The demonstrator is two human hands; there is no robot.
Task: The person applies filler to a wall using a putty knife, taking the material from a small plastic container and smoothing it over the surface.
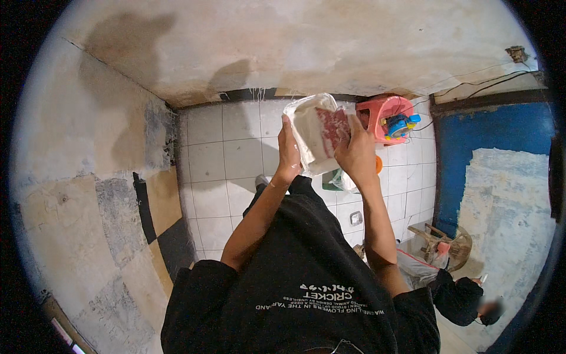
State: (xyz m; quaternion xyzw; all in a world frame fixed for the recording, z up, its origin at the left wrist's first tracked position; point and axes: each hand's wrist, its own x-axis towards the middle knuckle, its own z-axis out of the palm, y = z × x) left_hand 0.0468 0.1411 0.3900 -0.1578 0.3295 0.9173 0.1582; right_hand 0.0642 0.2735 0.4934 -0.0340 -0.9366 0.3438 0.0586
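My left hand [288,150] is wrapped round the left side of a white rectangular tub [306,127]. A white, paste-like coating lines the tub, and some white is smeared on my fingers. My right hand [358,152] grips a flat, red-and-white mottled piece [335,131] with a pale see-through edge. That piece is held over the right part of the tub and hides some of its inside. Its exact kind cannot be made out. Both hands are raised in front of me, above the tiled floor.
A pink plastic stool [386,106] with a blue-and-yellow device [402,125] stands by the far wall. Below the tub are a clear plastic bag [346,181] and a green object [331,184]. A floor drain [355,218], a wooden chair [457,248] and another person [457,298] are at the right.
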